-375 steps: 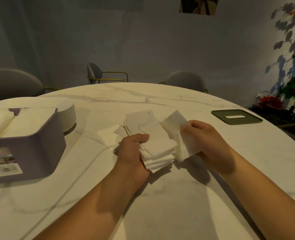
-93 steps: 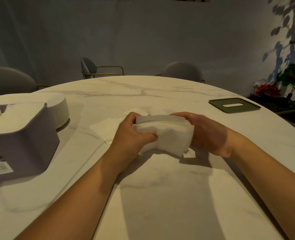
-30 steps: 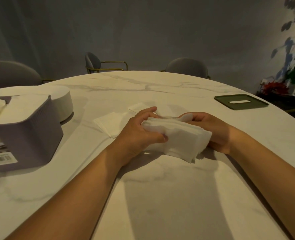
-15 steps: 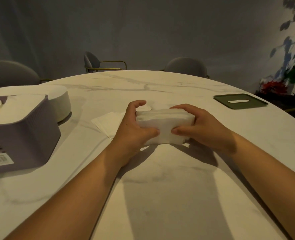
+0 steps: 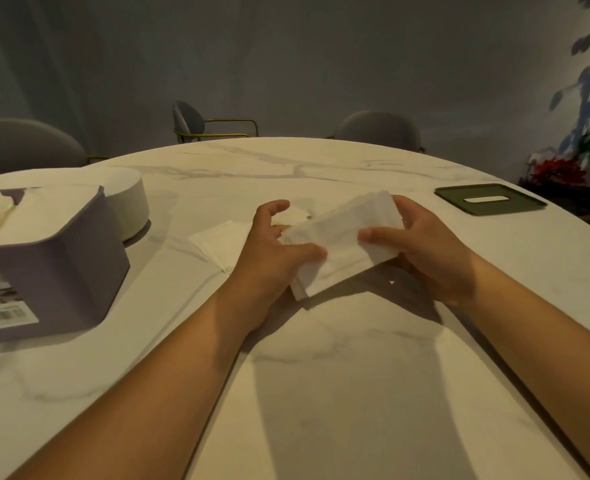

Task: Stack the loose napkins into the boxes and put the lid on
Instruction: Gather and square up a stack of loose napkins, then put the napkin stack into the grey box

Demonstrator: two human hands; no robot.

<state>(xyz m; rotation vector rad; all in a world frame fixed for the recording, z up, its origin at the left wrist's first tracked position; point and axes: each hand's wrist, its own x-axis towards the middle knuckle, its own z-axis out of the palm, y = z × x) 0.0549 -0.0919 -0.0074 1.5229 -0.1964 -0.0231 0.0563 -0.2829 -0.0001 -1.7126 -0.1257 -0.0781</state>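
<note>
Grips point(image 5: 269, 252) point(image 5: 428, 249) pinch napkin stack point(image 5: 342, 237), marble table point(image 5: 321, 393), chairs point(image 5: 378, 128)

The table point(image 5: 321, 393) looks like white marble with grey veins, smooth, with a soft sheen where the light falls. The stack point(image 5: 342, 244) is thin white paper, matt, its layered edges a little ragged. The napkins point(image 5: 217, 240) lying left of it are the same matt paper. The near-left box point(image 5: 61, 271) seems to be purple plastic, matt and finely ribbed, with a printed paper label point(image 5: 2, 306). Behind it the round box point(image 5: 127, 202) is smooth, matt, off-white; I cannot tell its material. The far-right lid point(image 5: 487, 199) is dark green, matt, smooth. The far chair point(image 5: 188, 117) has a grey cloth-like back and a brass-coloured metal frame point(image 5: 231, 121).
</note>
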